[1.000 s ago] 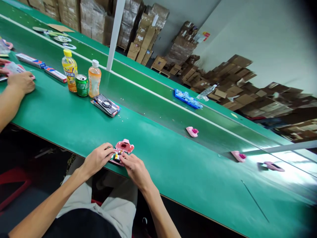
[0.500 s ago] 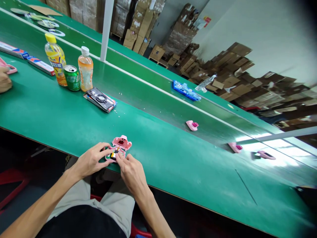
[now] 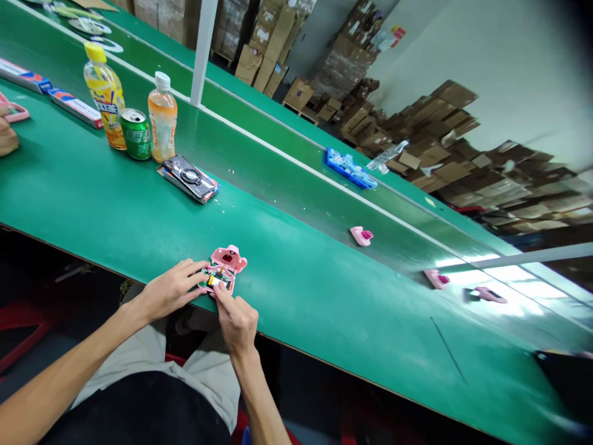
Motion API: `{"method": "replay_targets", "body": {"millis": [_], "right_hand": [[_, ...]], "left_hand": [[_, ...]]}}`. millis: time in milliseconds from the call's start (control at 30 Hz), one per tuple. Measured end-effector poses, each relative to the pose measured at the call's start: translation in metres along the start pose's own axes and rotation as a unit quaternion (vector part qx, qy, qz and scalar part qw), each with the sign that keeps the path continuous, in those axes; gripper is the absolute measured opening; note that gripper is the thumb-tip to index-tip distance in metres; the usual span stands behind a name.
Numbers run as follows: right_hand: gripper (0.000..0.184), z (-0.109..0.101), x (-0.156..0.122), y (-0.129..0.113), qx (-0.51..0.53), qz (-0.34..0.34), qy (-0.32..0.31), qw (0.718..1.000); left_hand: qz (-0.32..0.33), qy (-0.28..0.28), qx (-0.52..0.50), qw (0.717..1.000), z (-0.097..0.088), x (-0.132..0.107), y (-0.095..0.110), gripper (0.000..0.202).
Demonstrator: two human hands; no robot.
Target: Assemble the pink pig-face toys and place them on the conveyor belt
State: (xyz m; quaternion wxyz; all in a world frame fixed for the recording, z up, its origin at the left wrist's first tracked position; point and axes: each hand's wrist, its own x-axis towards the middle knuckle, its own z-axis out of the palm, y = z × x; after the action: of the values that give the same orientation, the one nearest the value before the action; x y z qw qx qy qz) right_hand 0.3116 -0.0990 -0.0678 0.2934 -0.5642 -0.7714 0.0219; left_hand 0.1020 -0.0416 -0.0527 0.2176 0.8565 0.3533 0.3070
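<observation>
An opened pink plastic casing point(image 3: 230, 285) lies at the near edge of the green bench, with a green circuit board and a dark and yellow part inside. Its other pink half point(image 3: 230, 258) rests just behind it, inner side up. My left hand point(image 3: 175, 287) grips the casing's left side between thumb and fingers. With curled fingers, my right hand point(image 3: 235, 318) presses its thumb and index finger on the casing's front edge; whether a small part is pinched there I cannot make out.
A phone point(image 3: 189, 177) lies on a flat box beyond my hands. Behind it stand an orange bottle point(image 3: 162, 120), a green can point(image 3: 136, 135) and a yellow bottle point(image 3: 105, 102). Pink parts point(image 3: 361, 235) sit along the belt. Another person's hand point(image 3: 7, 136) is at far left.
My right hand has slid left and nearer along the casing, uncovering more of the parts inside. My left hand keeps its grip. The view has shifted slightly.
</observation>
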Motion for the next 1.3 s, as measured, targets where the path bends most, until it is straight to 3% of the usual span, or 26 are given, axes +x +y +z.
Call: {"method": "replay_targets", "body": {"millis": [33, 133, 233, 333, 433, 533, 633, 767, 833, 933, 1033, 1133, 1300], "right_hand": [[0.032, -0.001, -0.002, -0.002, 0.004, 0.041, 0.01, 0.999], [0.068, -0.021, 0.009, -0.003, -0.031, 0.147, 0.031, 0.988], [0.088, -0.055, 0.061, 0.006, -0.084, 0.198, -0.033, 0.976], [0.075, -0.075, 0.139, 0.017, -0.079, 0.202, -0.202, 0.955], [0.058, -0.065, 0.201, 0.019, -0.062, 0.188, -0.374, 0.906], [0.052, -0.042, 0.23, 0.004, -0.068, 0.163, -0.48, 0.859], [0.051, -0.035, 0.237, -0.014, -0.074, 0.126, -0.531, 0.834], [0.037, -0.064, 0.236, -0.027, -0.035, 0.043, -0.519, 0.853], [0.027, -0.086, 0.234, -0.032, 0.009, -0.005, -0.484, 0.875], [0.03, -0.114, 0.231, -0.042, 0.105, -0.07, -0.409, 0.904], [0.032, -0.132, 0.235, -0.055, 0.217, -0.123, -0.353, 0.902], [0.034, -0.144, 0.249, -0.067, 0.26, -0.159, -0.356, 0.883], [0.035, -0.153, 0.269, -0.076, 0.28, -0.166, -0.377, 0.867]], "left_hand": [[-0.001, 0.002, -0.005, 1.0, 0.001, 0.0, 0.0, 0.026], [0.002, 0.012, -0.012, 1.0, 0.004, -0.002, 0.0, 0.022], [0.01, 0.019, 0.001, 1.0, 0.005, -0.002, 0.002, 0.018], [0.028, 0.004, 0.046, 0.999, 0.004, -0.001, 0.004, 0.016], [0.037, -0.002, 0.085, 0.996, 0.003, 0.002, 0.005, 0.016], [0.033, 0.006, 0.098, 0.995, 0.004, 0.002, 0.006, 0.016], [0.014, 0.026, 0.054, 0.998, 0.004, -0.001, 0.008, 0.012], [-0.063, 0.124, -0.141, 0.98, -0.003, -0.005, 0.012, 0.016], [-0.104, 0.207, -0.262, 0.937, -0.01, 0.0, 0.016, 0.029], [-0.141, 0.301, -0.387, 0.86, -0.023, 0.018, 0.026, 0.047], [-0.179, 0.353, -0.479, 0.783, -0.041, 0.043, 0.041, 0.056], [-0.17, 0.367, -0.551, 0.73, -0.058, 0.064, 0.051, 0.059], [-0.099, 0.317, -0.612, 0.718, -0.075, 0.075, 0.047, 0.055]]}}
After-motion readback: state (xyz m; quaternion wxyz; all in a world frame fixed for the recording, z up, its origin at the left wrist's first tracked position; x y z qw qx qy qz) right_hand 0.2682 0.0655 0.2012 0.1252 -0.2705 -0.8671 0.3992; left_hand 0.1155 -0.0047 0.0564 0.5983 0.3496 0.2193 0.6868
